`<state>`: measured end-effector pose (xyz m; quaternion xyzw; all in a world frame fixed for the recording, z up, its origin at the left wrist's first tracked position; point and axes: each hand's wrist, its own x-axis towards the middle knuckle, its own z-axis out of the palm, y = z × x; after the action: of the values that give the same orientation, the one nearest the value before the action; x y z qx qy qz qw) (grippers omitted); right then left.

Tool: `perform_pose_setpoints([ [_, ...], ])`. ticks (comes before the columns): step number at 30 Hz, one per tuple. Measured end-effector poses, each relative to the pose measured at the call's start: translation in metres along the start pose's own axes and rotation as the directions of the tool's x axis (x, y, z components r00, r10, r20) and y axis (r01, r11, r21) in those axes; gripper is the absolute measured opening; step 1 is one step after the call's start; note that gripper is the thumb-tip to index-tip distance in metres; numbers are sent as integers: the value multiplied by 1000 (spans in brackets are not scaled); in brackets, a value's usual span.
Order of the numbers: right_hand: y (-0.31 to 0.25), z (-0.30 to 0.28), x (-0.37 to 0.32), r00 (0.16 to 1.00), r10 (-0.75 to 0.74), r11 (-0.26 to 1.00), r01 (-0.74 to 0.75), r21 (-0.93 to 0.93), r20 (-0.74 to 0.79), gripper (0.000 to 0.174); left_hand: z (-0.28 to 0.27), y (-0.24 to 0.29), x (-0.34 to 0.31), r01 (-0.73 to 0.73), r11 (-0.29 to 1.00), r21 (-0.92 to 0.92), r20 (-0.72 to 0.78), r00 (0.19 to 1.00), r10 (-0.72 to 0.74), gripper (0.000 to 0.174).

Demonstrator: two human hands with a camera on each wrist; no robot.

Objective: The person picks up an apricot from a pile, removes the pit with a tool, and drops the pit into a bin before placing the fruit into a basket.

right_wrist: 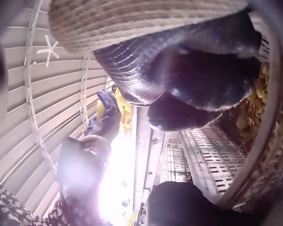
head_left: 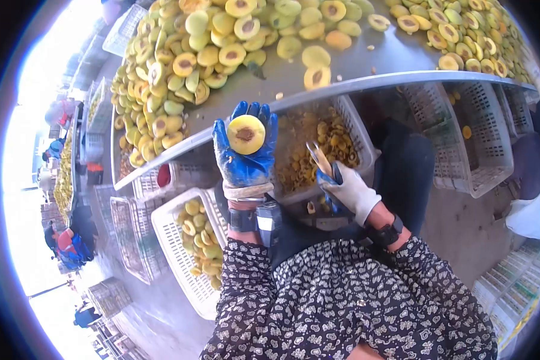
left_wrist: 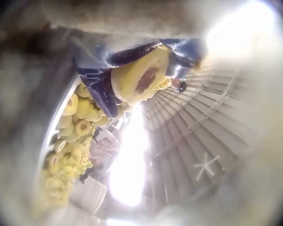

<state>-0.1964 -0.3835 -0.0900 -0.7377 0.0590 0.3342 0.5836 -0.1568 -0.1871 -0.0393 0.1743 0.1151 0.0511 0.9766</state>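
My left hand (head_left: 244, 153), in a blue glove, cups a yellow peach half (head_left: 246, 134) with its cut face and brown pit hollow turned up. In the left wrist view the same peach half (left_wrist: 142, 80) lies in the blue palm (left_wrist: 101, 87). My right hand (head_left: 344, 187), in a grey and blue glove, grips a small metal pitting tool (head_left: 318, 157) over a white crate (head_left: 359, 141) of pits and scraps. The right wrist view shows the gloved right hand (right_wrist: 188, 70) close up and the left hand (right_wrist: 106, 117) beyond it.
A steel table (head_left: 366, 60) heaped with peach halves (head_left: 186, 60) curves across the top. A white crate (head_left: 174, 252) of halves stands lower left, and more white crates (head_left: 474, 138) stand at right. Other workers (head_left: 72, 243) are at far left.
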Motion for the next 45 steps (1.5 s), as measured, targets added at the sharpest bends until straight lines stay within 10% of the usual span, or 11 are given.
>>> perform_pose_setpoints([
  [8, -70, 10, -44, 986, -75, 982, 99, -161, 146, 33, -27, -3, -34, 138, 980, 142, 13, 990, -141, 57],
  [10, -59, 16, -36, 911, -379, 719, 401, -568, 163, 36, -28, -6, -39, 110, 976, 187, -13, 994, -109, 54],
  [17, -75, 16, -41, 975, -160, 838, 218, -500, 156, 36, -32, -6, -53, -5, 952, 305, -20, 1000, 12, 43],
  [19, -69, 21, -42, 981, -112, 906, 166, -388, 158, 33, -25, -8, -60, -482, -160, 861, 506, 844, 177, 41],
  [20, -61, 26, -40, 977, -154, 903, 199, -380, 144, 32, -29, -11, -59, -484, -154, 861, 506, 845, 173, 41],
  [22, -57, 30, -39, 982, -103, 936, 149, -319, 156, 30, -37, -17, -57, -211, 819, 534, 139, 977, 162, 42],
  [23, -58, 32, -40, 987, -62, 950, 104, -295, 148, 30, -36, -23, -59, -398, 358, 845, 325, 913, 247, 46],
  [24, -57, 33, -40, 990, -21, 961, 59, -270, 140, 30, -37, -23, -58, -398, 359, 845, 328, 914, 241, 46],
  [26, -51, 36, -38, 992, -43, 947, 78, -311, 118, 30, -41, -24, -56, -92, 971, 219, 94, 993, 73, 48],
  [31, -19, 50, -29, 962, -260, 870, 272, -412, 85, 31, -52, -35, -52, -56, 963, 265, -12, 998, 62, 40],
  [45, 4, 50, -34, 972, -157, 888, 215, -405, 173, 34, -75, -47, -57, 19, 914, 406, -257, 962, 94, 36],
])
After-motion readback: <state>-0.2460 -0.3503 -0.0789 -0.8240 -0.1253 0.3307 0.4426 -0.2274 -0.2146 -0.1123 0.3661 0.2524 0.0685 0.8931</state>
